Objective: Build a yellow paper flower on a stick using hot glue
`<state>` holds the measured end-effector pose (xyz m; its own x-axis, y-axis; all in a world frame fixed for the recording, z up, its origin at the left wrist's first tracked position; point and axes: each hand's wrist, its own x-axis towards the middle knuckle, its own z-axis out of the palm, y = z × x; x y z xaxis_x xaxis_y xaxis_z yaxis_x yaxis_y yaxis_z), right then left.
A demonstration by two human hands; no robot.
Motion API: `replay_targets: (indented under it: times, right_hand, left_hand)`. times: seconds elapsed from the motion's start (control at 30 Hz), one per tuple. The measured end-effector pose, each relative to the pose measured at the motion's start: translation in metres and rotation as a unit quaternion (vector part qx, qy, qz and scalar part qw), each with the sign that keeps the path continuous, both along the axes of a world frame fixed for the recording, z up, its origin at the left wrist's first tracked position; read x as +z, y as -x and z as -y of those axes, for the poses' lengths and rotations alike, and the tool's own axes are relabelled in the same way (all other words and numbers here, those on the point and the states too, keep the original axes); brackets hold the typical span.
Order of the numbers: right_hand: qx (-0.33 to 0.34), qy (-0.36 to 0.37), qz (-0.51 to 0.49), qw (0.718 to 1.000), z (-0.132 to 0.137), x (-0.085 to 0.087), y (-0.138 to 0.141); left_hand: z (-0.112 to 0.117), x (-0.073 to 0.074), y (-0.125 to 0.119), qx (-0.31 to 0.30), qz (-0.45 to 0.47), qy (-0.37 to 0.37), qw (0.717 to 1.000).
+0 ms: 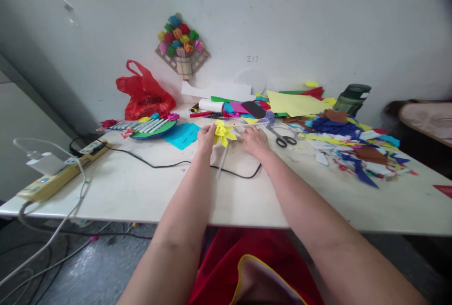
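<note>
A yellow paper flower with pointed petals is at the middle of the table, and my left hand pinches its left edge. Just right of the flower is my right hand, its fingers curled and pointing toward the petals. What those fingers hold, if anything, is too small to tell. Past their tips a thin pale stick runs from the flower to the right. Below the flower a translucent white rod slants down, blurred. Black-handled scissors lie to the right of my right hand.
A black cable crosses the table beneath my forearms to a power strip on the left. Coloured scraps cover the right side, near a dark green bottle. A red bag and blue paper stand left of centre.
</note>
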<state>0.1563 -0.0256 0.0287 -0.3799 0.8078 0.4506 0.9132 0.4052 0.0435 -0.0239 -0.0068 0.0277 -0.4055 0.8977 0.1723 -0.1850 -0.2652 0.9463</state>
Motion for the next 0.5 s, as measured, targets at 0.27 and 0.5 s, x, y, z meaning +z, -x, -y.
replay_targets:
  times: [0.27,0.5]
  right_hand:
    - [0.032,-0.164,-0.104,0.980,0.009,0.016,0.002]
    - [0.079,-0.027,-0.121,0.989,0.009,0.025,0.000]
  left_hand:
    - [0.000,-0.003,0.000,-0.037,-0.051,0.006,0.998]
    - [0.009,0.000,-0.005,-0.126,-0.080,-0.011,0.989]
